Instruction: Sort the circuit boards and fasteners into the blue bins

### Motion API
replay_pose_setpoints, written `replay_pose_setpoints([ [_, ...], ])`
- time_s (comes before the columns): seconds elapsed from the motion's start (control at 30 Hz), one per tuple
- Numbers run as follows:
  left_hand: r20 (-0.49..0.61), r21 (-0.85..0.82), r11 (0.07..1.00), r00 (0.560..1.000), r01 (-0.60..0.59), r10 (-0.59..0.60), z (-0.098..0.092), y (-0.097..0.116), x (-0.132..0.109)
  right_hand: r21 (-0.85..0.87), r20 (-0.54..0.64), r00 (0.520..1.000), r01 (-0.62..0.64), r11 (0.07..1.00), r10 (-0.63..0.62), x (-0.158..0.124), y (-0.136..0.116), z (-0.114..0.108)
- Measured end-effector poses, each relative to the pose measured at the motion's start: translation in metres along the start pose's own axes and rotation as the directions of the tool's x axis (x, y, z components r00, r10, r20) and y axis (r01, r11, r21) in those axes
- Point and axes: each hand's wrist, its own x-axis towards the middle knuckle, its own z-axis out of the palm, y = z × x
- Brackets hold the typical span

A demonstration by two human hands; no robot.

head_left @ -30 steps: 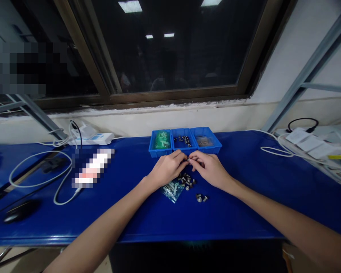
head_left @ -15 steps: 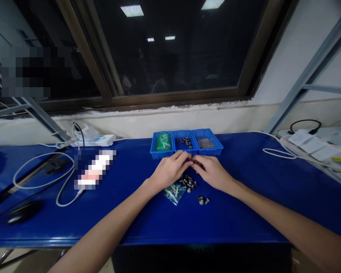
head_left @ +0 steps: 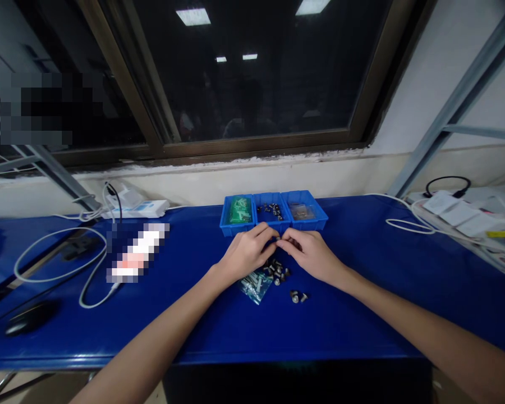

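Observation:
My left hand [head_left: 249, 249] and my right hand [head_left: 305, 251] meet fingertip to fingertip just in front of the blue bins. Both are closed in a pinch, and the tiny piece between the fingers is mostly hidden, too small to name. Below them lies a loose pile of short metal screws [head_left: 276, 271]. A few more screws [head_left: 295, 298] sit apart, nearer the table's front. Beside the pile, partly under my left hand, is a clear plastic bag [head_left: 255, 287] of small, long pale parts.
Three joined blue bins hold a green bag [head_left: 240, 210], loose screws [head_left: 273, 210] and a clear packet [head_left: 302, 211]. To the left are a power strip [head_left: 151, 209], white cable [head_left: 82, 297] and black mouse [head_left: 31, 318]. White adapters [head_left: 463, 216] stand at right.
The view has shifted slightly. My fingertips have moved a little against each other around the small piece; the pile, bag and bins stay put.

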Motion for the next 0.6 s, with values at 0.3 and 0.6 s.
replay_pose_setpoints([
  [0.3,0.037,0.057,0.998,0.999,0.009,-0.011,0.000,0.002,0.001,0.026,-0.032,0.998,0.058,0.998,-0.058,0.002,0.001,-0.003],
  [0.6,0.084,-0.010,1.000,0.996,-0.012,0.013,0.003,0.005,0.001,-0.152,0.134,0.985,0.125,0.980,-0.105,-0.003,0.008,-0.012],
])
